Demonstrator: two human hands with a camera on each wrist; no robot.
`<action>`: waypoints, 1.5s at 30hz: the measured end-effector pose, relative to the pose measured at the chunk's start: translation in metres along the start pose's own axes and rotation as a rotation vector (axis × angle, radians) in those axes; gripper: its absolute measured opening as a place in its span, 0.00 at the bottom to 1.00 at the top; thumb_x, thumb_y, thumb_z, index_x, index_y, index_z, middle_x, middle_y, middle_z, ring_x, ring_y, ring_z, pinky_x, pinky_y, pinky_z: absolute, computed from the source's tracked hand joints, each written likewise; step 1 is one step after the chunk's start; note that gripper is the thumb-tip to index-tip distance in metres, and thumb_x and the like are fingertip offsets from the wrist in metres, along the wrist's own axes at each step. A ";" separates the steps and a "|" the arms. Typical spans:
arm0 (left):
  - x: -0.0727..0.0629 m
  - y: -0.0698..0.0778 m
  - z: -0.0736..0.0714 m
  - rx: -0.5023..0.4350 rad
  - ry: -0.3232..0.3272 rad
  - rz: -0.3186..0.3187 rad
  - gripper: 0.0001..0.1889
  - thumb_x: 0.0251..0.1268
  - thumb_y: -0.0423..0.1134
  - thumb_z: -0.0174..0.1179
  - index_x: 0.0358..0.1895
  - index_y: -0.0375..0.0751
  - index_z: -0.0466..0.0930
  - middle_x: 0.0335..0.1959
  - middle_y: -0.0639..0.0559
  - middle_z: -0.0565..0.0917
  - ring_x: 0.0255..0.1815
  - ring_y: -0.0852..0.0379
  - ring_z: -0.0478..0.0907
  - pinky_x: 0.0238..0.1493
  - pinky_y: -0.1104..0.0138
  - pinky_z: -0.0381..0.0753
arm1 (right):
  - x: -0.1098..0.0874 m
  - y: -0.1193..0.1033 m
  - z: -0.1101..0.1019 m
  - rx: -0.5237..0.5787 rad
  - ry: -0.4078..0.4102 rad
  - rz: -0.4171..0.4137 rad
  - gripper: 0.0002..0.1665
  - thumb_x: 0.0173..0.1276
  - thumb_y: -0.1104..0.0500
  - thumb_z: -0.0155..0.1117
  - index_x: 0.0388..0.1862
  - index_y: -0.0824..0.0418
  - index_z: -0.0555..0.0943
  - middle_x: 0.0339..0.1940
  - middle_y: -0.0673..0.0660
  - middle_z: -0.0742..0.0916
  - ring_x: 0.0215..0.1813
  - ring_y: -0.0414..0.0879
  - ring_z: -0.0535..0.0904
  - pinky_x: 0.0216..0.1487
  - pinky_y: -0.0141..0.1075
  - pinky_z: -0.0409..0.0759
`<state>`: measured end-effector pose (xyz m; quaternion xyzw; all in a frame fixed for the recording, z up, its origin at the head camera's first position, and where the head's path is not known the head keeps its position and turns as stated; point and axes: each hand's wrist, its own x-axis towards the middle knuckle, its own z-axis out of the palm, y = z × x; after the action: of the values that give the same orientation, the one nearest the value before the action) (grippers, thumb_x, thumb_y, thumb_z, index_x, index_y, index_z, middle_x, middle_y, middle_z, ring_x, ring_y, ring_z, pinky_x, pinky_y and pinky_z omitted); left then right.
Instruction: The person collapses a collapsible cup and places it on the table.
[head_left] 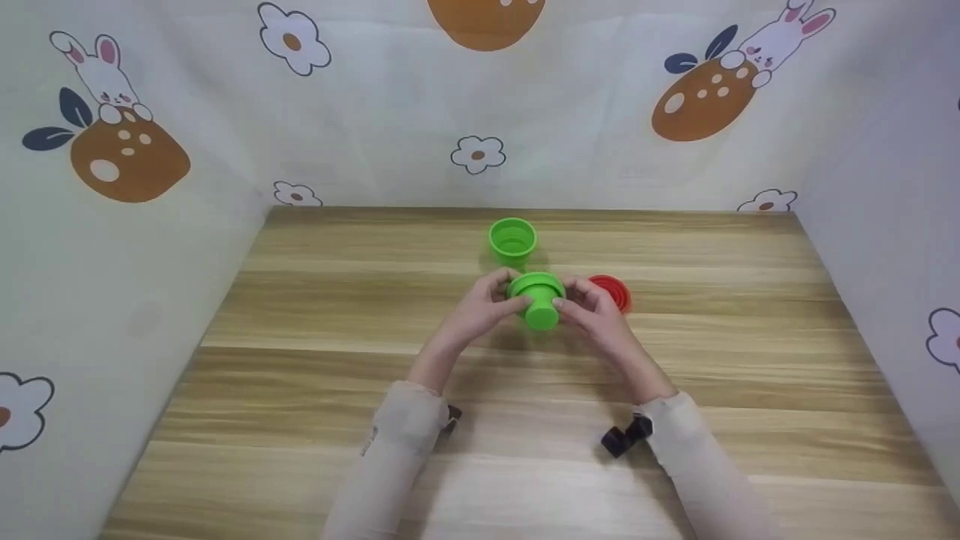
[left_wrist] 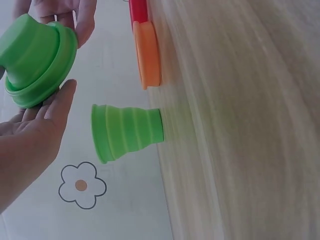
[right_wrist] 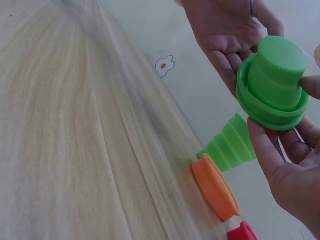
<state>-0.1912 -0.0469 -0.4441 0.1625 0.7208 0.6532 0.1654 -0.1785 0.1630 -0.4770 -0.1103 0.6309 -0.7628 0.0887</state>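
Observation:
Both hands hold one green collapsible cup (head_left: 541, 298) above the table, partly folded, its base pointing toward the person. My left hand (head_left: 478, 309) grips its left side, thumb on the narrow part and fingers around the wide rim. On the opposite side my right hand (head_left: 600, 313) pinches it the same way. The right wrist view shows the folded rings bunched around the rim of this cup (right_wrist: 274, 82). Just beyond the hands a second green cup (head_left: 513, 238) stands upright and fully extended, its ribbed wall plain in the left wrist view.
A red collapsed cup (head_left: 613, 293) lies right beside the right hand. An orange collapsed cup (left_wrist: 148, 55) sits between the red one and the standing green cup; the hands hide it in the head view. Patterned cloth walls (head_left: 390, 112) border the wooden table (head_left: 315, 405).

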 end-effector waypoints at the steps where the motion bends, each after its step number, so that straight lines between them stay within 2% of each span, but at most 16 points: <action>1: 0.000 0.000 0.000 0.000 -0.010 0.001 0.16 0.66 0.31 0.58 0.54 0.28 0.72 0.45 0.47 0.80 0.42 0.62 0.79 0.50 0.67 0.82 | 0.000 0.000 0.000 -0.030 -0.004 -0.006 0.11 0.69 0.70 0.56 0.48 0.61 0.77 0.44 0.47 0.84 0.47 0.37 0.80 0.48 0.29 0.83; 6: 0.001 -0.002 0.002 0.012 -0.043 0.022 0.12 0.64 0.27 0.56 0.49 0.28 0.70 0.42 0.51 0.75 0.40 0.63 0.77 0.46 0.72 0.81 | 0.000 0.002 0.000 -0.168 0.003 -0.030 0.08 0.67 0.71 0.57 0.42 0.62 0.76 0.40 0.47 0.82 0.46 0.39 0.78 0.48 0.26 0.78; 14: 0.001 -0.003 0.005 0.114 -0.040 0.017 0.08 0.61 0.27 0.55 0.43 0.34 0.70 0.40 0.52 0.72 0.41 0.60 0.72 0.43 0.74 0.75 | 0.001 0.004 0.002 -0.245 0.017 -0.037 0.06 0.65 0.72 0.58 0.41 0.66 0.76 0.38 0.47 0.81 0.46 0.39 0.77 0.47 0.27 0.79; 17: 0.002 -0.004 0.005 0.116 -0.036 0.024 0.08 0.60 0.27 0.53 0.42 0.34 0.69 0.40 0.51 0.72 0.39 0.60 0.72 0.41 0.73 0.75 | 0.002 0.004 0.003 -0.265 0.045 -0.043 0.07 0.65 0.72 0.57 0.41 0.68 0.76 0.38 0.47 0.82 0.45 0.37 0.78 0.47 0.26 0.79; 22: 0.003 -0.006 0.004 0.065 -0.020 0.035 0.07 0.64 0.27 0.52 0.44 0.31 0.69 0.46 0.47 0.74 0.41 0.60 0.76 0.42 0.72 0.81 | 0.001 0.004 0.002 -0.236 0.079 -0.052 0.10 0.68 0.71 0.59 0.47 0.71 0.77 0.40 0.46 0.84 0.47 0.37 0.81 0.50 0.26 0.80; 26: 0.002 -0.008 0.001 0.041 -0.004 0.036 0.08 0.68 0.28 0.50 0.47 0.29 0.69 0.48 0.42 0.77 0.41 0.58 0.80 0.43 0.68 0.86 | -0.001 0.004 -0.003 -0.189 0.031 -0.059 0.18 0.70 0.69 0.57 0.57 0.76 0.74 0.45 0.43 0.85 0.50 0.36 0.82 0.51 0.27 0.82; 30: 0.001 -0.009 0.000 0.078 0.007 0.051 0.08 0.72 0.28 0.50 0.49 0.29 0.69 0.46 0.38 0.81 0.41 0.57 0.82 0.45 0.66 0.87 | -0.003 0.004 -0.007 -0.154 -0.041 -0.054 0.24 0.70 0.69 0.55 0.63 0.79 0.69 0.48 0.42 0.84 0.53 0.35 0.81 0.53 0.30 0.84; 33: 0.000 -0.008 0.000 0.114 0.007 0.055 0.07 0.74 0.30 0.50 0.49 0.29 0.69 0.47 0.36 0.82 0.43 0.55 0.83 0.46 0.65 0.87 | -0.004 0.004 -0.008 -0.127 -0.060 -0.027 0.25 0.69 0.69 0.56 0.64 0.78 0.69 0.50 0.44 0.84 0.53 0.36 0.82 0.53 0.31 0.84; 38: 0.001 -0.007 0.002 0.145 0.012 0.041 0.08 0.76 0.32 0.49 0.51 0.30 0.70 0.48 0.35 0.82 0.46 0.52 0.83 0.46 0.65 0.87 | -0.003 0.004 -0.007 -0.151 -0.014 -0.003 0.22 0.68 0.70 0.57 0.60 0.75 0.71 0.49 0.45 0.84 0.51 0.36 0.82 0.50 0.29 0.84; 45: 0.001 -0.006 0.005 0.161 0.026 0.011 0.11 0.77 0.34 0.48 0.54 0.31 0.70 0.48 0.37 0.82 0.45 0.56 0.82 0.46 0.67 0.85 | 0.000 0.005 -0.002 -0.180 0.075 -0.013 0.20 0.65 0.74 0.57 0.56 0.76 0.73 0.48 0.48 0.84 0.50 0.35 0.83 0.51 0.26 0.82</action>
<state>-0.1901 -0.0430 -0.4506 0.1705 0.7723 0.5961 0.1388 -0.1788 0.1642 -0.4820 -0.0933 0.6989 -0.7074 0.0495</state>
